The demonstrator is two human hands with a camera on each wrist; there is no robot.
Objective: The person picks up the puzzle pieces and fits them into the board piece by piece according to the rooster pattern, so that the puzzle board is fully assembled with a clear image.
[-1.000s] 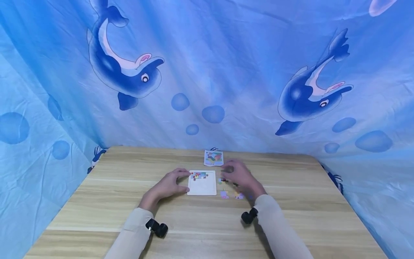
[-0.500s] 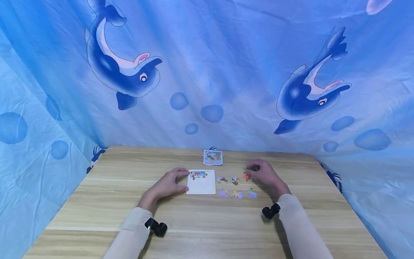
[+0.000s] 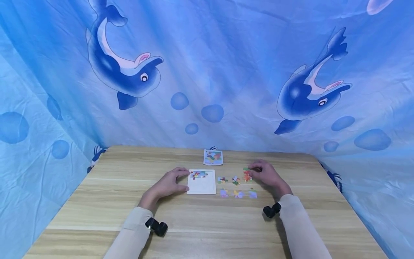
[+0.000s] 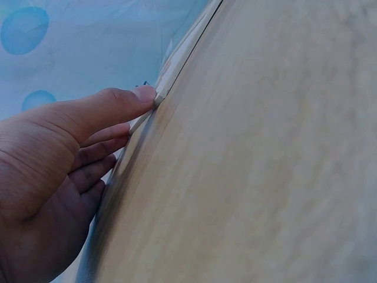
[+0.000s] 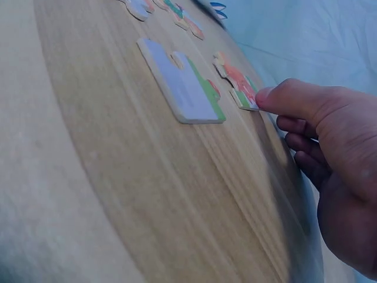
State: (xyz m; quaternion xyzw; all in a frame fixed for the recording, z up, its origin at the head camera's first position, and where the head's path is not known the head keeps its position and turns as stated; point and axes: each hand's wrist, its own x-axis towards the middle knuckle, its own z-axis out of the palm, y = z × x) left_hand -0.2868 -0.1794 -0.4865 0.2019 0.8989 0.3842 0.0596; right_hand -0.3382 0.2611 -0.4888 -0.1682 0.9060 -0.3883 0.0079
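A white puzzle tray [image 3: 202, 187] lies on the table, with joined colourful pieces [image 3: 198, 175] in its upper left. My left hand [image 3: 168, 184] holds the tray by its left edge, thumb at the near corner and a finger farther up. In the left wrist view the thumb presses the tray's corner. Over at the right, my right hand [image 3: 266, 175] pinches the edge of a red and green puzzle piece [image 5: 238, 84], which lies on or close over the wood. A lilac piece with a green edge [image 5: 182, 88] lies nearer me.
Between tray and right hand lie more loose pieces, among them a dark-marked one [image 3: 222, 180] and a yellow and lilac one [image 3: 238, 194]. Behind the tray is a printed picture card [image 3: 213, 157]. A blue dolphin curtain [image 3: 213, 79] hangs beyond the wooden table [image 3: 200, 230].
My right hand has moved right, from beside the tray to the red and green piece, uncovering the loose pieces. My left hand has stayed at the tray's edge.
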